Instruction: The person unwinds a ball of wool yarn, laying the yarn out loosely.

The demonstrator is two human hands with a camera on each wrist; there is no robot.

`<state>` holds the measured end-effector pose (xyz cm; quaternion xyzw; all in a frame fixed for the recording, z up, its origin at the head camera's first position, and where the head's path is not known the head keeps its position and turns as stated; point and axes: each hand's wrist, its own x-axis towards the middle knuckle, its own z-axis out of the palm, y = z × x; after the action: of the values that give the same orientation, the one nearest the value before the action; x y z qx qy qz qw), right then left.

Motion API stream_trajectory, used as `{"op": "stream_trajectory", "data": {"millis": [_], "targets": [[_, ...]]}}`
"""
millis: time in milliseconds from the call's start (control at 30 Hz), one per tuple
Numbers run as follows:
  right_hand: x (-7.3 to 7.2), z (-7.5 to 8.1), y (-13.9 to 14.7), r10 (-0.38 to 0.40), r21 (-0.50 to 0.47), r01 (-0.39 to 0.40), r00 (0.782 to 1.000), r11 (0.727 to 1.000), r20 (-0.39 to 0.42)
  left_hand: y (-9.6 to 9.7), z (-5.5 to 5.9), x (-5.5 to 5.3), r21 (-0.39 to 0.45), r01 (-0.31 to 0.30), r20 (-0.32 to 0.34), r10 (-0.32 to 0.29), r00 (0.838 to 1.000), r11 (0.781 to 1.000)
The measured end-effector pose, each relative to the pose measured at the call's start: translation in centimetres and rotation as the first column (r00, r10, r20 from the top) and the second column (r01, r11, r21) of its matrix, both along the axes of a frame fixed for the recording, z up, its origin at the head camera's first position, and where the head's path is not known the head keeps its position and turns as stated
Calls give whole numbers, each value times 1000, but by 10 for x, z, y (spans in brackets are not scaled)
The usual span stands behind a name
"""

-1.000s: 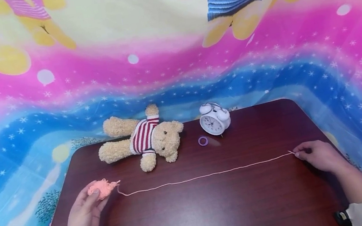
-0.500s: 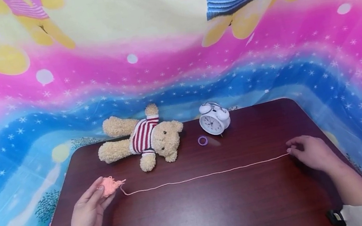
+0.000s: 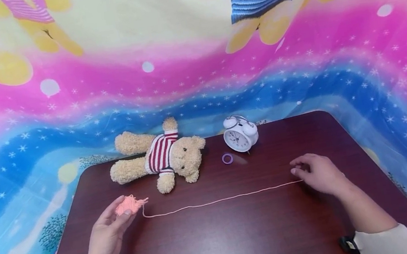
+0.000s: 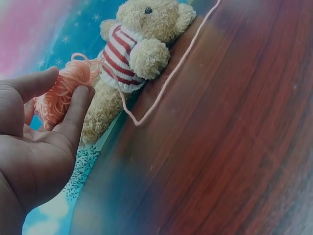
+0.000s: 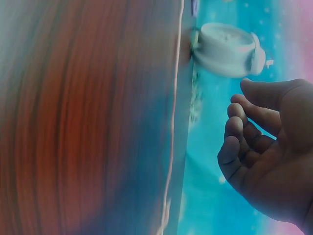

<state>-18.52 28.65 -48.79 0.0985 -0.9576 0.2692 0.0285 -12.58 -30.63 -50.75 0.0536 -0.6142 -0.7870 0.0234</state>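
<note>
My left hand (image 3: 105, 238) holds a small bundle of peach yarn (image 3: 128, 205) between thumb and fingers above the left part of the table. From the bundle a single strand of yarn (image 3: 214, 201) drops down and runs across the tabletop to the right. My right hand (image 3: 320, 174) is over the far end of that strand in the head view and hides part of it. In the right wrist view this hand (image 5: 274, 147) has loosely bent fingers with nothing between them, and the strand (image 5: 172, 122) lies on the wood apart from it.
A teddy bear (image 3: 160, 153) in a red-striped shirt lies at the back left of the dark wooden table (image 3: 225, 246). Right of it stand a white twin-bell alarm clock (image 3: 241, 134) and, in front, a purple ring (image 3: 227, 159). A printed cloth (image 3: 196, 75) hangs behind the table.
My right hand has let go of the strand's end and moved left over it. My left hand has shifted a little to the right with the yarn bundle.
</note>
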Motion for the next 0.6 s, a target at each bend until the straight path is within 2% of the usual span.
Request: {"op": "stream_trajectory", "data": {"millis": [367, 600], "targets": [[-6, -6, -60, 85, -99, -83, 996, 992, 19, 21, 7, -4, -97, -1, 32, 4, 999, 995], [-8, -9, -90, 111, -177, -109, 994, 978, 4, 38, 12, -6, -77, 21, -3, -21, 1000, 997]]}}
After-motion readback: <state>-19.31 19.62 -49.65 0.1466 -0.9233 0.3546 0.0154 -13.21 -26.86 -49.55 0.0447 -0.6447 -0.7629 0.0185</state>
